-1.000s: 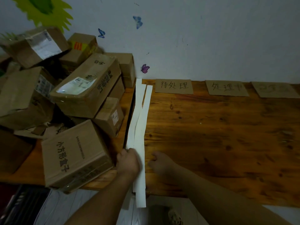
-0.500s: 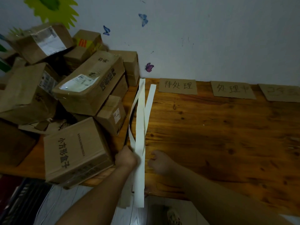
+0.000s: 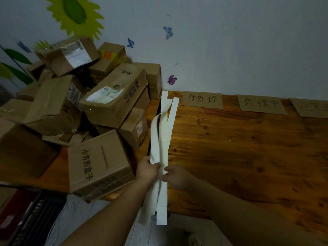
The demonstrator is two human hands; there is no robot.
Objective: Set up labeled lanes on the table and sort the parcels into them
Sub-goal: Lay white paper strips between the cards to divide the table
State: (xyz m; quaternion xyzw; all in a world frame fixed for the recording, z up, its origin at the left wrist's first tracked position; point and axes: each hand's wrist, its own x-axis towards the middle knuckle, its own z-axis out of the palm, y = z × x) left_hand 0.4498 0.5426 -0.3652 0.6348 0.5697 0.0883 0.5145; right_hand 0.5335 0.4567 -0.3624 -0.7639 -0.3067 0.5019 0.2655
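**Paper strips in hand at the table's near edge**

Grips a bundle of long white paper strips (image 3: 164, 139) in the left hand (image 3: 148, 170), fingers curled tight round them just above the near edge of the wooden table (image 3: 248, 157). Touches the bundle's right side with the right hand (image 3: 175, 177), fingers curled inward; cannot tell whether pinching a strip or only resting against it.

Holds the strips lengthwise across the table. Far ends up by the wall, one flat on the wood, another bowed up and drooping leftward. Near ends hanging past the table's edge toward the floor.

Faces three brown cardboard labels along the wall: first label (image 3: 202, 99) just right of the strips' far ends, second label (image 3: 260, 104) beside it, both handwritten in dark characters. Third label (image 3: 310, 107) at the right border, writing too faint to read.

Has the parcels (image 3: 113, 98) heaped on the table's left end, just left of the strips: brown cartons piled crooked against the wall, some with white shipping stickers. Nearest carton (image 3: 99, 164) at the front edge, printed with dark characters.
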